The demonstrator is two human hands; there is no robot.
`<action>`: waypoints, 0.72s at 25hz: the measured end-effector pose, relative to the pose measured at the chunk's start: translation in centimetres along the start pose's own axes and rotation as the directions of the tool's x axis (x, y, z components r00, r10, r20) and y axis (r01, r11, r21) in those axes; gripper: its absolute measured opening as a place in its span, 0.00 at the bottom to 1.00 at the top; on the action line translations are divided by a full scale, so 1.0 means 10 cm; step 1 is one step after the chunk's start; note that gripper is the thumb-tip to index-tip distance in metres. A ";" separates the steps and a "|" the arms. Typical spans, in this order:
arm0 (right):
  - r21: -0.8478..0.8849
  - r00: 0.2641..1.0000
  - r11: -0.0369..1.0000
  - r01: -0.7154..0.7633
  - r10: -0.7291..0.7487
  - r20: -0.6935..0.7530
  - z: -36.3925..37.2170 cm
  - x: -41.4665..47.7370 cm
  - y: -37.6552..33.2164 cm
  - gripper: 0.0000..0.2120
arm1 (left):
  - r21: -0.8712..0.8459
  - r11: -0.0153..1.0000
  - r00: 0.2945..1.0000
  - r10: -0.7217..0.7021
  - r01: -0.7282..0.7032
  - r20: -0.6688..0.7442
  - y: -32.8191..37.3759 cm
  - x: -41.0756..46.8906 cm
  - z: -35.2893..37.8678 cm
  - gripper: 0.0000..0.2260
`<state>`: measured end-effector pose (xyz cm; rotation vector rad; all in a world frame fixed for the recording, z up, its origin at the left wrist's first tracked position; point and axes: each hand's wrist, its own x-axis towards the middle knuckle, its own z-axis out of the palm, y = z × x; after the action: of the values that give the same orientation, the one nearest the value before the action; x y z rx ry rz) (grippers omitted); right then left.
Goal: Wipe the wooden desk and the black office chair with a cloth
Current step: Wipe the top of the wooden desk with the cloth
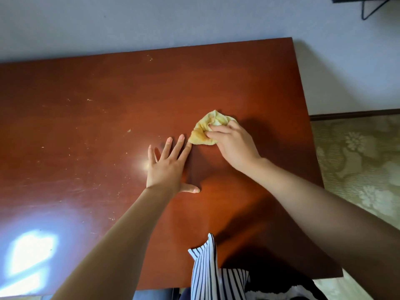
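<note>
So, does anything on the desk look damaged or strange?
Yes. The desk has small pale scratches and chips, mostly on its left half and near the far edge. The cloth under the right hand shows brownish stains. Nothing is spilled.

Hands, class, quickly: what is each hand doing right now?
Left hand: open, flat on the wooden desk, fingers spread, holding nothing.
Right hand: closed on the yellow cloth, pressing it on the desk.
</note>
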<state>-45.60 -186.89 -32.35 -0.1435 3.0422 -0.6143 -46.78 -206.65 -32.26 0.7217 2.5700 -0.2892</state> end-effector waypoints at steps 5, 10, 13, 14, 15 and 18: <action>-0.117 0.986 0.981 -0.156 0.149 -0.068 -0.28 0.06 0.68 0.18 | -0.015 1.000 1.000 0.000 -0.001 -0.016 0.02 -0.01 0.00 0.59; -0.162 0.931 0.931 -0.326 0.287 -0.226 -0.40 0.45 1.11 0.17 | -0.024 1.000 0.999 0.013 -0.014 -0.039 0.01 -0.03 0.02 0.59; -0.140 0.884 0.901 -0.411 0.356 -0.304 -0.41 0.88 1.15 0.18 | -0.021 1.000 0.998 0.019 -0.020 -0.056 0.00 -0.01 0.03 0.59; -0.121 0.866 0.890 -0.441 0.386 -0.317 -0.41 1.02 1.13 0.17 | -0.028 0.999 0.998 0.023 -0.025 -0.058 0.00 -0.01 0.03 0.59; -0.112 0.854 0.879 -0.463 0.409 -0.322 -0.40 1.16 1.11 0.17 | -0.033 0.999 0.998 0.026 -0.028 -0.061 0.00 -0.01 0.03 0.59; -0.134 0.861 0.874 -0.467 0.415 -0.295 -0.34 1.53 1.00 0.16 | -0.040 0.998 0.997 0.036 -0.039 -0.075 -0.01 -0.01 0.06 0.60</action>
<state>-61.83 -177.90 -33.30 0.6732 3.1961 -0.3056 -46.50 -207.02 -32.74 0.7782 2.6209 -0.2006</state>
